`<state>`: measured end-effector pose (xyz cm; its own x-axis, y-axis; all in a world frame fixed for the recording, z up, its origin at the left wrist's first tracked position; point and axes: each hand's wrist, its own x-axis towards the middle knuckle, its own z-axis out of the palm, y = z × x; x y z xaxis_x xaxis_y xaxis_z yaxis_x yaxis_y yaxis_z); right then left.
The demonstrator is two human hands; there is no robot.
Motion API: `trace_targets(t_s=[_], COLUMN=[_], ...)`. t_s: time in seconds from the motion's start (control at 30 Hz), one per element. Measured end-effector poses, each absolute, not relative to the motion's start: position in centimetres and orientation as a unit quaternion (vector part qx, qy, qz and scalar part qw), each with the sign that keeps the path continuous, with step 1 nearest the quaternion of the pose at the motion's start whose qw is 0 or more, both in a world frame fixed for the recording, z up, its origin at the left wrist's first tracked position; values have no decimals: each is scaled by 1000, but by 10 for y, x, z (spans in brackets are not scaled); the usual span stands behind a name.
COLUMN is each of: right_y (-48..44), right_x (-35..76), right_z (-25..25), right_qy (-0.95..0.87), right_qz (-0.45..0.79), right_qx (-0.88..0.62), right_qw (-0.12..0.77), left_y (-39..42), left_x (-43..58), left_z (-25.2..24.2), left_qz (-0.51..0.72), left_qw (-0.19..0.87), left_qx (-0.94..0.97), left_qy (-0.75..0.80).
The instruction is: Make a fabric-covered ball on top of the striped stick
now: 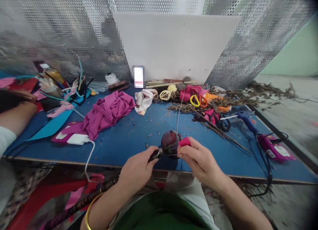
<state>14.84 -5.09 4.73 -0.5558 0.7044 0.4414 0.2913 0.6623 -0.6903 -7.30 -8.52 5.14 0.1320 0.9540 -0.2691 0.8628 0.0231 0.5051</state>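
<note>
My left hand (139, 165) is closed around the end of a dark wrapped stick (99, 193), just below a round maroon cloth-covered ball (170, 141). The stick slants down to the lower left, passing behind my left forearm. On the ball's other side my right hand (198, 159) pinches a small pink cloth piece (184, 142). A thin strand stretches between the ball's neck and the right fingers. Light thread (179, 114) runs from the ball up to the back of the table. My fingers partly cover the ball's lower side.
Purple cloth (109, 111) lies left on the blue table (139, 134). Scissors (220, 120), dry twigs (231, 145) and a blue glue gun (248, 122) lie right. A phone (138, 76) stands at the back. Another person's arm (18, 117) rests at far left.
</note>
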Motion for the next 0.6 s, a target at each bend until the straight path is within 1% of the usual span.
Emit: trace_targets(t_s=[0.1, 0.17, 0.3, 0.4, 0.6], right_y=[-36, -24, 5, 20, 22], right_x=[152, 148, 133, 121, 110], right_z=[56, 63, 67, 60, 40], right_qy=[-865, -876, -869, -842, -797], right_qz=[198, 202, 328, 428, 503], right_qx=[-302, -274, -190, -160, -164], right_qw=[348, 342, 318, 288, 291], left_y=[-90, -92, -96, -99, -101], left_x=[-69, -68, -68, -69, -71], left_z=[56, 61, 70, 75, 77], left_qz=[59, 45, 21, 19, 11], left_qw=[293, 299, 329, 348, 351], left_qx=[714, 728, 754, 763, 771], left_qy=[633, 616, 569, 544, 532])
